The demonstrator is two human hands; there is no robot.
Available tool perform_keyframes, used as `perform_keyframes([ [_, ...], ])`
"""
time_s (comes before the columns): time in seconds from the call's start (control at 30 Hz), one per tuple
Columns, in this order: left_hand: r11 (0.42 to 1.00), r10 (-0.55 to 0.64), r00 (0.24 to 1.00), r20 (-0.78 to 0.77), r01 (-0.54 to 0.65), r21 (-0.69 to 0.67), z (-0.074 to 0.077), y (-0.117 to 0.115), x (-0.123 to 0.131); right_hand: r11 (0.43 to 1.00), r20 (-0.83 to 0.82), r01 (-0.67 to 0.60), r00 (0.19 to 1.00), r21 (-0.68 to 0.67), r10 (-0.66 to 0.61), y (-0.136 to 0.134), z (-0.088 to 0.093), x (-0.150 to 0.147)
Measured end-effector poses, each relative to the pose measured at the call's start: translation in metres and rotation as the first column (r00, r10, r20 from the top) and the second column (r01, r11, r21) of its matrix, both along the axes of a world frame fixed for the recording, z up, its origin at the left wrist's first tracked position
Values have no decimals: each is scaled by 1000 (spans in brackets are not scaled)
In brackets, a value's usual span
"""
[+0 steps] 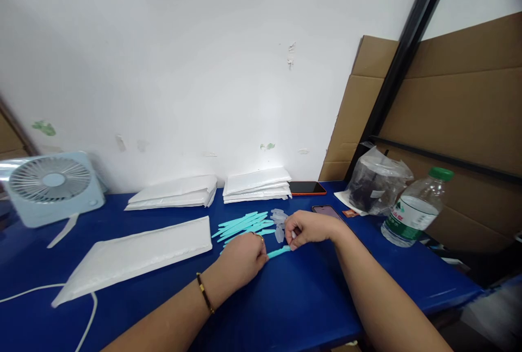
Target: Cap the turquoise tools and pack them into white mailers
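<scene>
My left hand [244, 257], with a dark bracelet at the wrist, is closed on one end of a turquoise eyebrow razor [279, 252]. At the razor's other end, the fingers of my right hand [308, 228] pinch it, and a small pale bit shows between them. Just beyond my left hand lies a loose pile of similar turquoise razors [242, 224]. Several clear plastic caps [279, 218] are scattered between that pile and my right hand. The razor tip under my right fingers is hidden.
On the blue table [310, 297] lie a white padded envelope [142, 254] and two envelope stacks [173, 191], [256, 184]. A light-blue fan [53, 186] stands left. Rightward are two phones [308, 188], [326, 210], a bagged drink cup [373, 180] and a water bottle [414, 213].
</scene>
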State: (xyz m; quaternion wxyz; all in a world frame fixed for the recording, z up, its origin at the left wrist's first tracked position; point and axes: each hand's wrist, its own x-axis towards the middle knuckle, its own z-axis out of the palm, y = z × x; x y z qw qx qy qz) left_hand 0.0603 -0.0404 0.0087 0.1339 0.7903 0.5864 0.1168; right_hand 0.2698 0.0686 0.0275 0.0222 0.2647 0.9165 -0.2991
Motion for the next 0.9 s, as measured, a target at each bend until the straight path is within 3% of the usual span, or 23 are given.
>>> perform_keyframes([
  [0.1,998,60,998,-9,-60,11,5,10,-18,987,-75,96,993,131,-86,5,1,4],
  [0.2,993,107,994,-5,-107,43,8,15,-30,960,-179,221,965,174,-190,13,1,10],
  [0.3,988,108,994,-24,-104,116,2,16,-34,925,-264,301,934,230,-239,20,-4,11],
  [0.37,994,73,995,-66,-68,82,-5,13,-31,897,-318,329,919,296,-233,25,-9,9],
  [0.5,999,-48,992,-113,45,-27,-11,0,-19,859,-344,351,912,372,-223,34,-22,5],
  [0.73,978,-194,978,-83,186,-90,5,-26,0,851,-355,316,920,421,-166,44,-41,-12],
  [0.83,984,-178,984,-10,177,-26,9,-19,-5,858,-351,309,922,410,-164,46,-43,-16],
  [0.9,996,-83,996,22,82,34,8,-7,-13,861,-358,323,916,393,-180,46,-41,-16],
])
